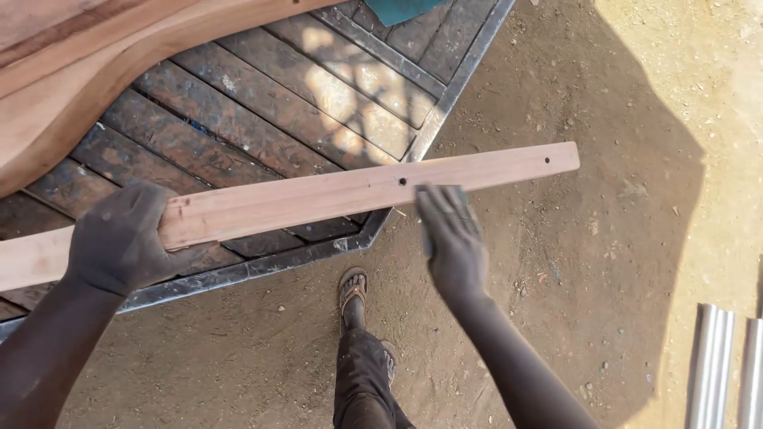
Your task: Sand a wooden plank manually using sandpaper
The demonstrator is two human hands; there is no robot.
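The left hand point(119, 238) is gripping the wooden strip point(318, 199) closed around its near end, holding it across the metal-framed slatted table point(318, 103), while the right hand point(449, 238) is pressing a small sanding pad flat-fingered against the strip's edge beside a drilled hole. This looks like a sanding step; the next stroke calls for a steady left grip and even pressure along the overhanging end.
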